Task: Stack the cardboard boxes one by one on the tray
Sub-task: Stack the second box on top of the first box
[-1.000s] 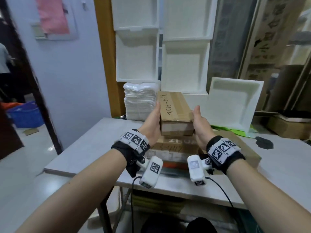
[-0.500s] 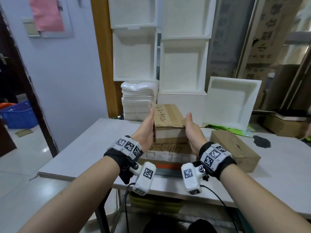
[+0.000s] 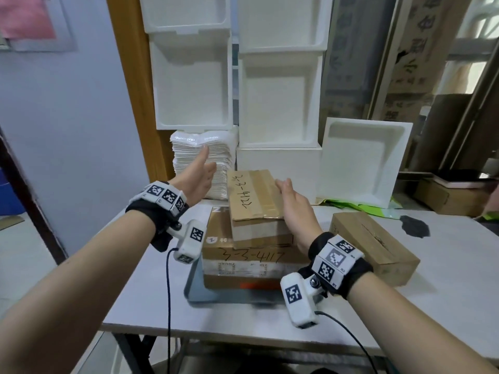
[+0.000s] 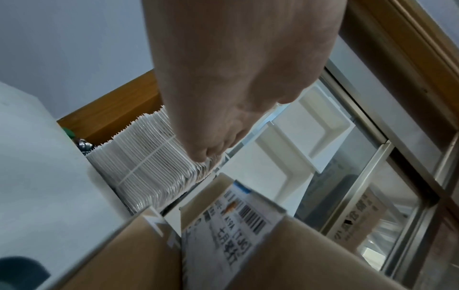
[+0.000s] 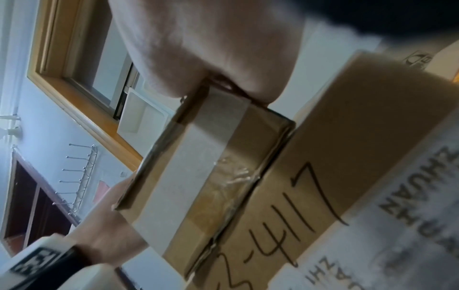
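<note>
A small taped cardboard box [image 3: 253, 195] with handwriting on its top lies on a larger box [image 3: 243, 263] marked 3-3-417. That larger box sits on a grey tray [image 3: 195, 288] on the white table. My left hand [image 3: 201, 175] is open with straight fingers, raised to the left of the small box and apart from it. My right hand [image 3: 290, 201] is open, its palm flat against the small box's right edge. In the right wrist view the small box [image 5: 211, 166] lies just below the palm. A third brown box [image 3: 372, 244] lies on the table to the right.
White foam trays [image 3: 280, 98] are stacked against the back wall, with one [image 3: 361, 160] leaning at the right. A pile of white paper bags [image 3: 194, 147] stands behind my left hand. A dark patch [image 3: 414, 225] marks the table [image 3: 445, 306] at the far right.
The small box came down from mid-air onto the large box. My left hand let go and moved away to the left; my right hand slackened against the box's side.
</note>
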Demonstrator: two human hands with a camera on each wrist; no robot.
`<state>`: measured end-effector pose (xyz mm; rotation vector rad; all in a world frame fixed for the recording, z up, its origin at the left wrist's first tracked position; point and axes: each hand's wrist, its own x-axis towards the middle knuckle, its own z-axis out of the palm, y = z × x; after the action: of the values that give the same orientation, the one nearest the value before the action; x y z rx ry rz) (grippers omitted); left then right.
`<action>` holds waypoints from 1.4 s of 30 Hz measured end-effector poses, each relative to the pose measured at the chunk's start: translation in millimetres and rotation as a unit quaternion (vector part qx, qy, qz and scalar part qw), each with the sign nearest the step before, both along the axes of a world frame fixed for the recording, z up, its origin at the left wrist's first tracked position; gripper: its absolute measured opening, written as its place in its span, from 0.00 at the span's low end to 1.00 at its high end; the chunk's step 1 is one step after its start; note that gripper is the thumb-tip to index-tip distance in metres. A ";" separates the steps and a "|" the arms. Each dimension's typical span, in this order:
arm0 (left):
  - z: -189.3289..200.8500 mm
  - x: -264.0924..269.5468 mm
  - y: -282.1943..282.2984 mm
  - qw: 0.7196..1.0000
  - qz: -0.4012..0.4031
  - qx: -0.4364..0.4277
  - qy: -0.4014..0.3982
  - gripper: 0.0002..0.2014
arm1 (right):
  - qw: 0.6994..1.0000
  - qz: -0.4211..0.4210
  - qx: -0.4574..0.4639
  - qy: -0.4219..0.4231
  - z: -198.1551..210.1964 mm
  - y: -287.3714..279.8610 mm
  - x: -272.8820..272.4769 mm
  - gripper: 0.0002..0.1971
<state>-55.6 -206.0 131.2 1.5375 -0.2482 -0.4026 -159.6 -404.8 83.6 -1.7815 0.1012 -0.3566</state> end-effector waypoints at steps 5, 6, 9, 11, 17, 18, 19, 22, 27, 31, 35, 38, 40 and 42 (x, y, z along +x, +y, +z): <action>-14.6 21.8 -10.9 1.000 0.010 -0.001 0.015 0.45 | 1.000 -0.013 0.021 -0.008 -8.8 -1.7 7.7 0.30; -19.3 24.6 -13.0 1.000 0.010 0.000 0.018 0.45 | 1.000 -0.017 0.019 -0.011 -10.7 -3.0 8.9 0.29; -29.2 29.2 -17.2 0.999 0.006 -0.023 0.030 0.45 | 0.999 -0.020 0.020 -0.018 -11.2 -4.1 9.0 0.30; -29.7 27.1 -17.1 0.999 0.011 -0.038 0.036 0.44 | 0.999 -0.024 0.032 -0.020 -10.9 -5.4 10.1 0.31; -25.5 5.3 -2.3 0.998 0.018 -0.050 0.032 0.40 | 0.997 -0.039 0.037 -0.055 -2.8 -14.8 19.4 0.32; -26.1 0.6 2.7 0.998 0.020 -0.049 0.033 0.39 | 0.997 -0.044 0.031 -0.054 -1.1 -16.6 22.4 0.33; -28.0 -2.8 7.1 0.998 0.021 -0.048 0.035 0.39 | 0.997 -0.052 0.019 -0.053 0.0 -19.4 25.6 0.34; -35.8 -12.9 22.4 0.998 0.023 -0.045 0.044 0.40 | 0.996 -0.077 -0.005 -0.044 -2.2 -26.1 35.1 0.39; -41.0 -23.0 33.7 0.998 0.033 -0.030 0.039 0.40 | 0.993 -0.118 0.011 -0.011 3.2 -26.0 28.6 0.36; -36.5 -17.9 29.5 0.998 0.047 -0.018 0.025 0.41 | 0.992 -0.122 0.026 -0.015 4.0 -31.2 14.2 0.34; -33.5 -12.3 18.1 0.999 0.045 -0.010 0.009 0.40 | 0.996 -0.086 0.035 0.004 -0.6 -27.9 -9.0 0.36; -30.0 -5.9 13.6 0.999 0.048 -0.023 0.004 0.43 | 0.997 -0.076 0.031 0.004 -5.0 -21.2 -16.8 0.37; -28.4 -7.7 12.2 0.998 0.048 -0.039 0.008 0.43 | 0.997 -0.069 0.020 0.007 -7.6 -15.7 -16.5 0.37; -30.1 -13.3 11.8 0.997 0.051 -0.054 0.008 0.42 | 0.997 -0.071 0.007 0.005 -8.4 -12.0 -12.4 0.38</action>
<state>-68.8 -194.2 101.1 1.4331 -0.1761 -0.3160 -172.0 -416.8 75.2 -1.7677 0.2370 -0.4482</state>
